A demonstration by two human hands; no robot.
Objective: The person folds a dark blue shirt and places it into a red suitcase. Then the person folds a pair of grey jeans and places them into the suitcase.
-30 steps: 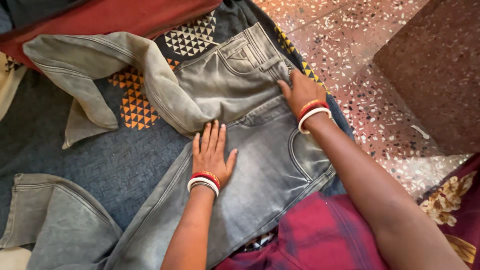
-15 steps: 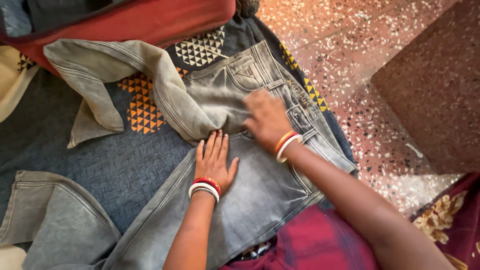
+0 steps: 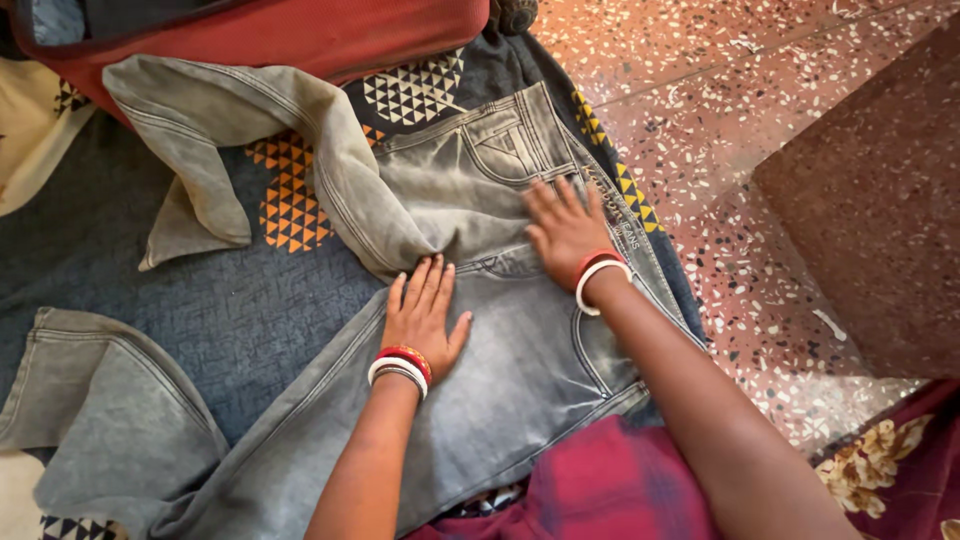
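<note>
A pair of faded grey jeans (image 3: 520,350) lies spread on a dark blue patterned cloth (image 3: 230,310). My left hand (image 3: 422,312) presses flat on the crotch area, fingers together, palm down. My right hand (image 3: 563,228) lies flat with fingers spread on the upper seat of the jeans, just below the waistband and a back pocket (image 3: 505,140). One trouser leg (image 3: 250,130) is folded up and to the left; the other leg (image 3: 110,430) runs down to the lower left. Both wrists wear red and white bangles.
A red cloth (image 3: 280,35) lies along the top edge. Speckled reddish stone floor (image 3: 720,90) stretches to the right, with a raised stone block (image 3: 870,210) beside it. A maroon checked garment (image 3: 610,490) covers my lap; a floral maroon fabric (image 3: 890,470) lies at lower right.
My right hand slid from the waistband's right edge toward the middle of the seat and now rests flat with fingers spread. My left hand stayed pressed in place.
</note>
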